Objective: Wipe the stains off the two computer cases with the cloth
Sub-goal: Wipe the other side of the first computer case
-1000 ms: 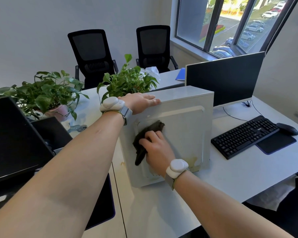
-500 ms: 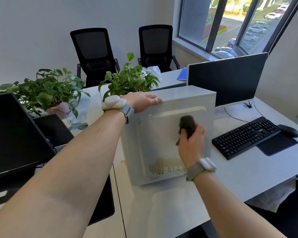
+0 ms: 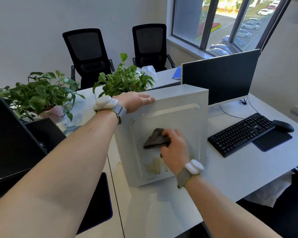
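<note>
The white, upright metal computer case (image 3: 179, 107) stands on the pale grey desk (image 3: 239, 177), side panel facing the person. The left hand (image 3: 136, 100) lies flat on the case's top near corner, fingers straight and pressing down, which steadies the box. The right hand (image 3: 175, 148) is curled around a crumpled dark grey cloth (image 3: 156, 139) and presses it against the middle of the side panel; the hand is a little motion-blurred, so exactly which fingers pinch the fabric is hard to say.

The remaining work looks to be lower down: a band of yellowish streaks (image 3: 156, 167) runs along the bottom of the recessed panel, just below the cloth and partly behind the right wrist. To do this step well, the cloth should come down onto that band and be rubbed along its length with firm, overlapping strokes, pushing into the panel's raised rim where residue would likely collect. Keeping the left palm bearing down matters, since sideways pressure low on a tall, narrow case could slide or tip it toward the black keyboard (image 3: 239, 134) (and the black monitor (image 3: 220, 78) just behind). Spreading the cloth flatter would give more contact than the bunched wad, and turning it to a clean face would avoid smearing.

Only one pale case is clearly visible; a dark box (image 3: 45, 133) at the left may be the second, though I cannot be sure.
</note>
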The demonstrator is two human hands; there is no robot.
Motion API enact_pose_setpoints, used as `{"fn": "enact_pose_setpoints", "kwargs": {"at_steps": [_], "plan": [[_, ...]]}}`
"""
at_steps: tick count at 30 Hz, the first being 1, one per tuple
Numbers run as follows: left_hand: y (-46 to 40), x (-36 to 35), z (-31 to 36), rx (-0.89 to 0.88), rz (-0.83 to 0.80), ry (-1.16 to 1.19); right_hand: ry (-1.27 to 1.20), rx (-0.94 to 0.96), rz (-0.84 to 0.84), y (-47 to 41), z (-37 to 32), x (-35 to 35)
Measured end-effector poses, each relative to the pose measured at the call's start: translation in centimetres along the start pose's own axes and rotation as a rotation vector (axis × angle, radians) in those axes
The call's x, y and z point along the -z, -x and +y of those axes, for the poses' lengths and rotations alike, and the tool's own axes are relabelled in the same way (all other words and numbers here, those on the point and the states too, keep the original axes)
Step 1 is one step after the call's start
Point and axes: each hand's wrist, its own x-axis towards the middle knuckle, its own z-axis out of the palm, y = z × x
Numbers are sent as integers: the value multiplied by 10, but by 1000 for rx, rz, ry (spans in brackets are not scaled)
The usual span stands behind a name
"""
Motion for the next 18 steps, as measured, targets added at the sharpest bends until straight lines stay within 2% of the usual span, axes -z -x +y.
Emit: {"fn": "enact_pose_setpoints", "kwargs": {"at_steps": [2,4,8,11,14,16,18], "plan": [[1,0,0,3,7,9,-42,-70,176,-23,11,25],[2,-1,1,-6,15,5,44,-87,224,-36,32,41],[1,0,2,-12,5,-9,325,15,37,-12,78,35],[0,0,2,-15,4,-6,283,-128,-48,4,95,40],[0,1,2,-31,2,-11,149,-216,9,5,96,46],[1,2,2,-31,5,-3,159,-182,87,3,95,49],[2,1,2,-21,5,-7,223,-184,49,9,98,48]]}}
